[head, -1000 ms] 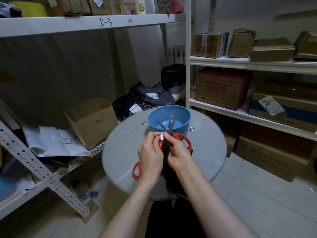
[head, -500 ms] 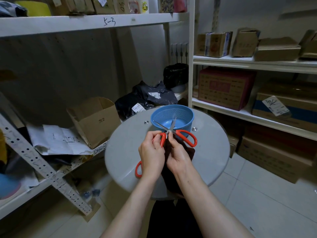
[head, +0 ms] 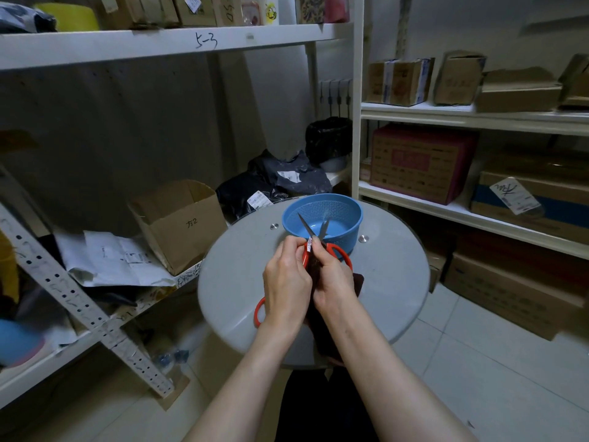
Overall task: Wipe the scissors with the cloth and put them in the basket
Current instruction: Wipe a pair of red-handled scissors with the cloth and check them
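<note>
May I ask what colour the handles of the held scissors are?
The scissors have red-orange handles, clearest in the head view.

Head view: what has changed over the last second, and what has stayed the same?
Little. The right hand, holding the dark cloth against the scissors near their pivot, shifted slightly; more cloth now shows beside it. Unchanged: the left hand grips the scissors, blades open over the blue basket on the round table.

Left hand beside right hand (fingers curled)
</note>
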